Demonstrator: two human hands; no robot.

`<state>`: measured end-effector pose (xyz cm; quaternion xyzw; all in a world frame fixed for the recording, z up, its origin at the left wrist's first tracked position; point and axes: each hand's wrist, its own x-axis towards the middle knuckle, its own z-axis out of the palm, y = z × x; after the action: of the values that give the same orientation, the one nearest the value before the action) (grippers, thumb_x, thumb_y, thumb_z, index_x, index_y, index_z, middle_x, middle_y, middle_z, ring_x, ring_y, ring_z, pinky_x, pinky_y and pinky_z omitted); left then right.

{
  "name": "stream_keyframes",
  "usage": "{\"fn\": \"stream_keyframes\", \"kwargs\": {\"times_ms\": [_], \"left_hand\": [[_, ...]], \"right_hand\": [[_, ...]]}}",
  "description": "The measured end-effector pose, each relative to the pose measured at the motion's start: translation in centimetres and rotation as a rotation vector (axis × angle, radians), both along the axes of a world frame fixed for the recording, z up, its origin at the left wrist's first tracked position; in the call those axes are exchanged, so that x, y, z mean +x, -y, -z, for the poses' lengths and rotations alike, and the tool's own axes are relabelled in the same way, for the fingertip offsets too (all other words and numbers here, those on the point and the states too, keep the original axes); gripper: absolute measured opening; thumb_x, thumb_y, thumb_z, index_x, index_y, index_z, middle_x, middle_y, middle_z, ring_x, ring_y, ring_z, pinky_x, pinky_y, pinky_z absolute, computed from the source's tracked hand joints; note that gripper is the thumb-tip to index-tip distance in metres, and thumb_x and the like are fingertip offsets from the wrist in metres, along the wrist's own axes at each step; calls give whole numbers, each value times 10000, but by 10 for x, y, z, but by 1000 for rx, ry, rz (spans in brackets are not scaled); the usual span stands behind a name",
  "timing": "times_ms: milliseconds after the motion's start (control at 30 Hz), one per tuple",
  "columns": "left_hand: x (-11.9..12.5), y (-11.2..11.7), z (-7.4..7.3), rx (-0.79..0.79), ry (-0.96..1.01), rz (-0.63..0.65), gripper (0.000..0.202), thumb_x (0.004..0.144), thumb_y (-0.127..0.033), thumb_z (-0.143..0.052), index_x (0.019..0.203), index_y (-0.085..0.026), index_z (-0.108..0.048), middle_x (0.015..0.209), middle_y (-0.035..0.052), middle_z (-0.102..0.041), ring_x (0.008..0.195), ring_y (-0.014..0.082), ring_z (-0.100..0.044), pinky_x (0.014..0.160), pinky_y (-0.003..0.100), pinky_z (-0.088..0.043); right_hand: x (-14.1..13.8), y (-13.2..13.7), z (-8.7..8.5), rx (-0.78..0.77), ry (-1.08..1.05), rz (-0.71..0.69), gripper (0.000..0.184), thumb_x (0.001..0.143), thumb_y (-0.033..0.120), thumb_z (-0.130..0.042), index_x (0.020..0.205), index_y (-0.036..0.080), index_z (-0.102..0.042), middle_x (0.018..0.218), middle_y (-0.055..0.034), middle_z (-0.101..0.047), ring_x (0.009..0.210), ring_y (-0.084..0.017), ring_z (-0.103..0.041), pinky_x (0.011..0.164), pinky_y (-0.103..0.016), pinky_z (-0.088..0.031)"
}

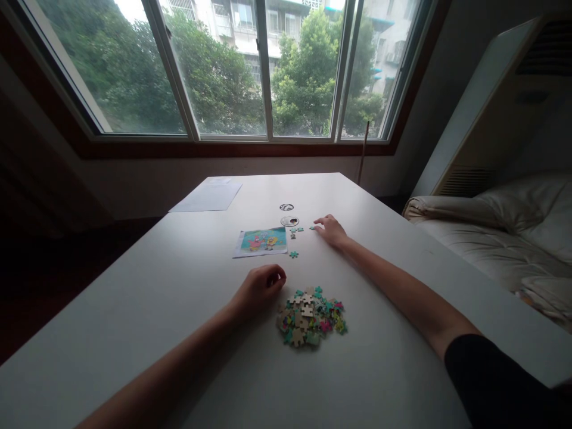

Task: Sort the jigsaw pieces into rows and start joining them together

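Note:
My right hand point(329, 230) reaches out over the table, fingers stretched and slightly apart. A small teal puzzle piece point(312, 227) lies at its fingertips; I cannot tell whether they touch it. My left hand point(263, 283) rests on the table with its fingers curled in, and nothing shows in them. Right beside it sits a heap of loose puzzle pieces point(307, 311), some showing bare backs, others teal, pink and yellow. A few separate pieces point(294, 254) lie farther off, next to a printed cartoon picture point(263, 241) with pink and yellow figures.
The white table point(143, 298) stretches toward the window point(268, 71). White paper sheets point(208, 195) lie at its far left. Two round flat items point(290, 221) are beyond the picture. A pale couch point(491, 232) stands to the right, and a thin stick point(363, 152) leans near the window.

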<state>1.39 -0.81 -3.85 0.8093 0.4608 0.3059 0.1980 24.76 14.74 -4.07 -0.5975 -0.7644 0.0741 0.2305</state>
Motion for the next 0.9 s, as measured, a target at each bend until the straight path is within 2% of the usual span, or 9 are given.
{"fn": "stream_keyframes", "kwargs": {"times_ms": [133, 533, 667, 900], "left_hand": [[0, 0, 0, 4, -1, -2, 111, 739, -159, -482, 735, -152, -592, 569, -35, -502, 513, 84, -422, 499, 183, -345], [0, 0, 0, 2, -3, -4, 103, 734, -157, -486, 733, -150, -590, 569, -35, -502, 512, 83, -421, 499, 182, -345], [-1, 0, 0, 1, -3, -4, 106, 735, -159, -485, 737, -149, -591, 568, -34, -505, 512, 84, -423, 496, 182, -347], [1, 0, 2, 0, -4, -6, 103, 734, -160, -492, 741, -153, -595, 572, -37, -503, 510, 83, -424, 499, 183, -345]], "right_hand": [[2, -8, 8, 1, -2, -5, 226, 802, 274, -508, 956, 204, -658, 935, -59, -547, 799, -133, -545, 794, -238, -394], [-10, -11, 12, 30, -37, -66, 222, 803, 264, -507, 955, 190, -650, 868, -49, -559, 755, -122, -533, 779, -237, -388], [-6, 4, 9, 53, -64, -118, 245, 796, 233, -520, 1016, 178, -614, 909, -49, -552, 763, -114, -526, 787, -239, -388], [13, 40, 10, 51, -69, -247, 229, 793, 232, -525, 993, 174, -622, 914, -43, -554, 680, -85, -509, 736, -223, -404]]}}
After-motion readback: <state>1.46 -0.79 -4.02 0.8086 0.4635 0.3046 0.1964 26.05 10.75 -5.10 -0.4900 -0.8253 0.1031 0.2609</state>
